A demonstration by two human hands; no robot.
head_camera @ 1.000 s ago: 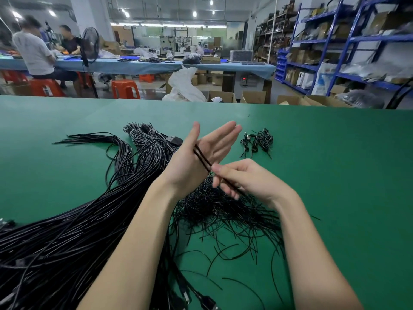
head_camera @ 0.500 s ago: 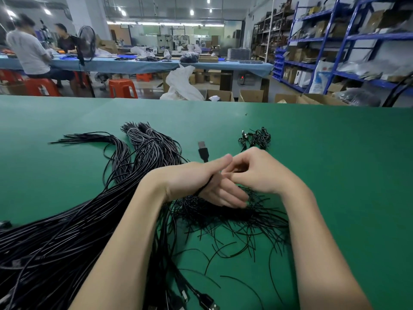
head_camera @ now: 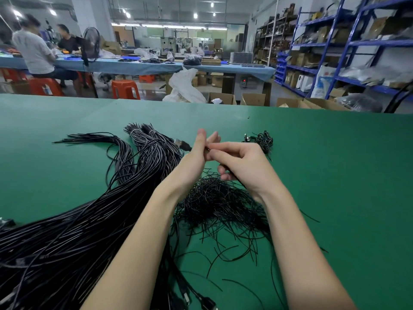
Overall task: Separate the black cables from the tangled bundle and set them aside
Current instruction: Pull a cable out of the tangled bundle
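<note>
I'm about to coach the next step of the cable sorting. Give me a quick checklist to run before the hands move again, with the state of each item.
1. Cable gripped: ok. The right hand pinches the black cable beside the left hand.
2. Plug end free: ok. The USB plug sticks out past the left hand, above the table.
3. Cable clear of the tangled pile: cannot tell; the hands hide its run.
4. Set-aside spot: ok. Bare green table lies to the right.
5. Finished small coil out of the way: ok, beyond the right hand.

No text, label, brand or number can be read anywhere; the boxes and bags are too blurred.
</note>
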